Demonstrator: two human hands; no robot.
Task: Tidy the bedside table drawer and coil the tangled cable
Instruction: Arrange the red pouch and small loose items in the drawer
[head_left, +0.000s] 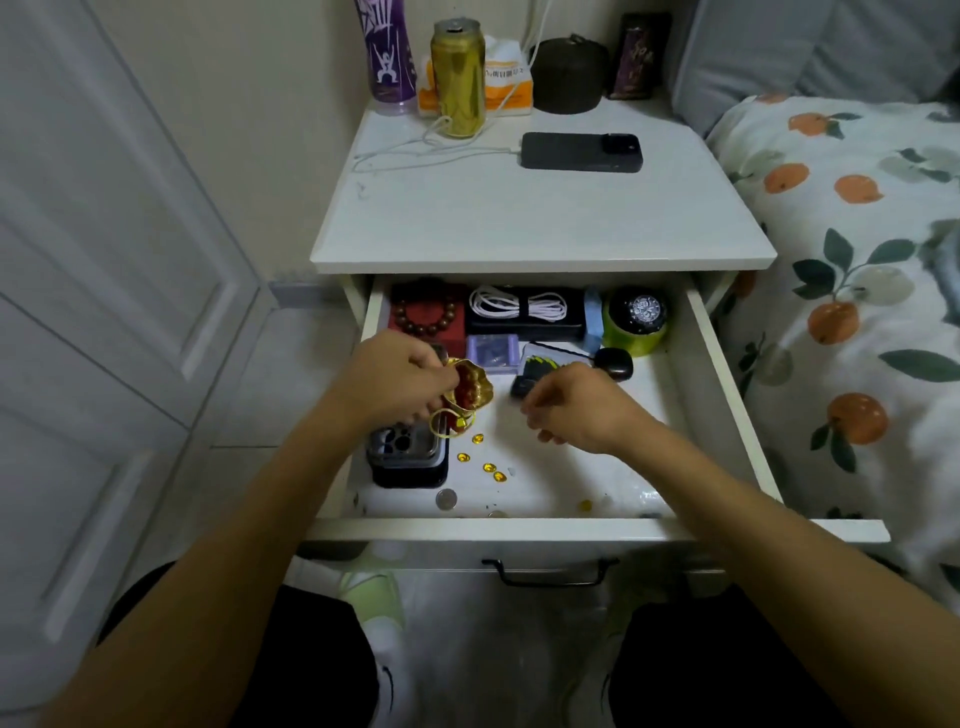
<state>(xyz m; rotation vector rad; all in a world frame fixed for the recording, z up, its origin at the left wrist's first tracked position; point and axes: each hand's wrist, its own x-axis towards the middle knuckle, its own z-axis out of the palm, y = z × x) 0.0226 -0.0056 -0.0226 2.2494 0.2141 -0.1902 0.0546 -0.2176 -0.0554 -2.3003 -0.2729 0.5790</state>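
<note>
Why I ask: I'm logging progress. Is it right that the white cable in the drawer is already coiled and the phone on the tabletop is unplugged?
Not quite. The head view shows the phone plugged into a white charging cable. The drawer's cable is indeed coiled.

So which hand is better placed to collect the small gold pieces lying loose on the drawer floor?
The right hand, probably. It looks free, while the left hand holds the gold pouch open-side toward it. The gold pieces lie between both hands.
</note>
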